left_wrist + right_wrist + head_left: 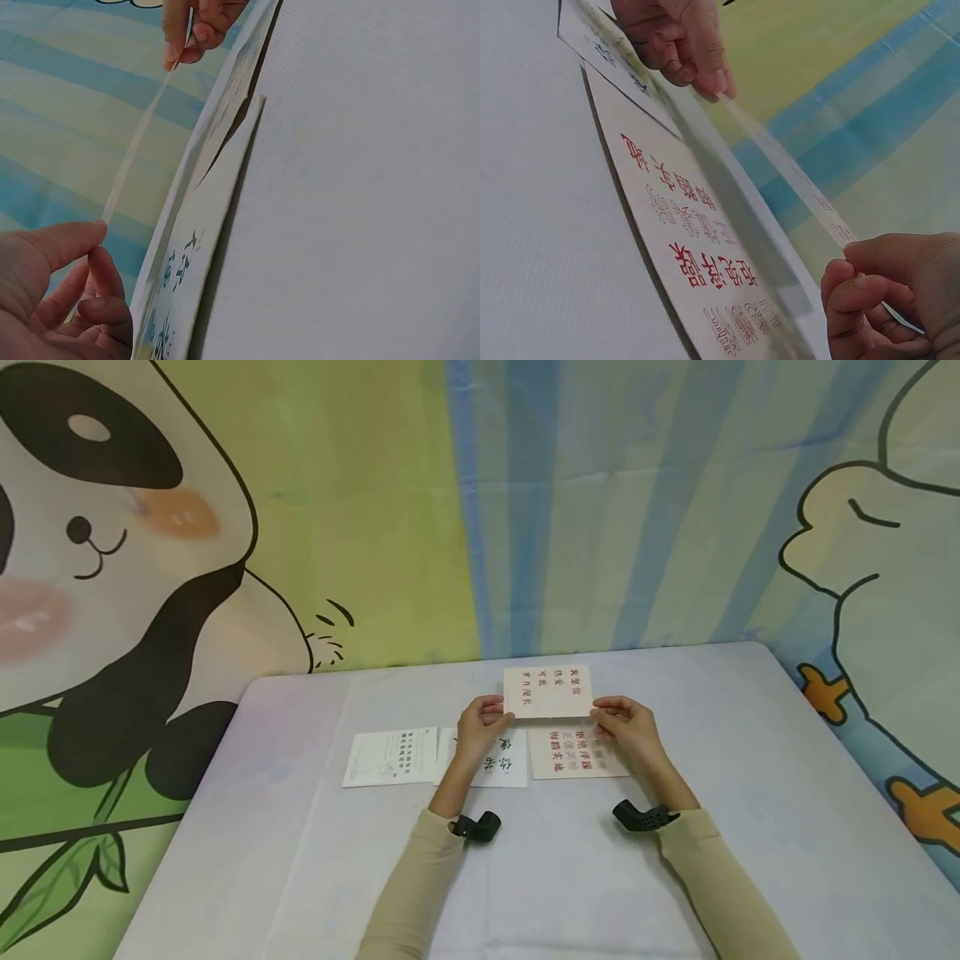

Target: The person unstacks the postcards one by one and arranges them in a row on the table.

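Observation:
A cream card with red characters (547,691) is held up above the table's far part, one hand at each side. My left hand (480,727) pinches its left edge between thumb and fingers. At the opposite edge, my right hand (628,727) pinches it the same way. Both wrist views show this card nearly edge-on, stretched between the two hands. Below it lies another card with red characters (697,247), partly covered by the right hand in the head view. Beside that is a white card with dark characters (176,266), partly behind the left hand.
A white card with small print (391,757) lies leftmost in the row. The white-covered table (570,877) ends at a printed cloth backdrop (585,510) with a panda on the left. Each wrist wears a black device (477,827).

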A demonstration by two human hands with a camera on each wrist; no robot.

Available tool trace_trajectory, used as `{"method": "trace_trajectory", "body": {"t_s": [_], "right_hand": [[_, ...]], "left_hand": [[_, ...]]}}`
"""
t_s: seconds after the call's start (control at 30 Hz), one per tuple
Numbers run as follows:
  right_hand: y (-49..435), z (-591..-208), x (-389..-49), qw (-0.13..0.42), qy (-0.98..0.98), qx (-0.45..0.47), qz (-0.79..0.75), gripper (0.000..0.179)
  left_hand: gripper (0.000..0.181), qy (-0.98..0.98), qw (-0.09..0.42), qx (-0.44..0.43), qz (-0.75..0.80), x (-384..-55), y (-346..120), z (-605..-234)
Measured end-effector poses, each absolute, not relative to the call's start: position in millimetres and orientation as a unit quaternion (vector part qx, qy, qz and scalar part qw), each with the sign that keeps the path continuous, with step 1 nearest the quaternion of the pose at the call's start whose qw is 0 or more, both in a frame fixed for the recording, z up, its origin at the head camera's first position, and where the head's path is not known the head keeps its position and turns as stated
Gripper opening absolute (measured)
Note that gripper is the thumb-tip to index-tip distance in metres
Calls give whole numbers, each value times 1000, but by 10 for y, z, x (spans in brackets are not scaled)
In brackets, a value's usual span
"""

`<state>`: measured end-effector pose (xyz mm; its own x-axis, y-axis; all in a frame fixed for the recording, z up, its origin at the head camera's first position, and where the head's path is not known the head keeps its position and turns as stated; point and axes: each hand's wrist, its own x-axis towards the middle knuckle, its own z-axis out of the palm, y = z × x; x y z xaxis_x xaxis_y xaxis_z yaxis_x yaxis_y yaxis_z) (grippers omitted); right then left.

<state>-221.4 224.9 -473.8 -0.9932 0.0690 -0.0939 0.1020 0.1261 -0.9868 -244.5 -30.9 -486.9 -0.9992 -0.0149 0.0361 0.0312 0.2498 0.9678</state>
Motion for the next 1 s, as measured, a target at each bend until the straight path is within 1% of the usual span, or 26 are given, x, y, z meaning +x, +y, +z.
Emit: {"method": "trace_trajectory", "body": {"t_s": [0.2, 0.57, 0.67, 0.87, 1.0], "right_hand": [[2278, -4767, -2152, 11, 755, 62, -652, 33], [2411, -4738, -2014, -15, 762, 83, -642, 34], [2427, -4693, -1955, -18, 758, 80, -647, 33], [2412, -4464, -1790, -27, 766, 71, -638, 32], [2519, -4578, -1798, -34, 767, 74, -637, 33]], "left_hand": [[47, -790, 5, -19, -613, -2404, -308, -4866], [45, -800, -23, -55, -597, -2341, -188, -4807], [45, -797, -28, -63, -600, -2316, -156, -4812], [47, -797, -33, -88, -596, -2286, -84, -4805], [47, -805, -38, -98, -584, -2256, -24, -4780]]}}
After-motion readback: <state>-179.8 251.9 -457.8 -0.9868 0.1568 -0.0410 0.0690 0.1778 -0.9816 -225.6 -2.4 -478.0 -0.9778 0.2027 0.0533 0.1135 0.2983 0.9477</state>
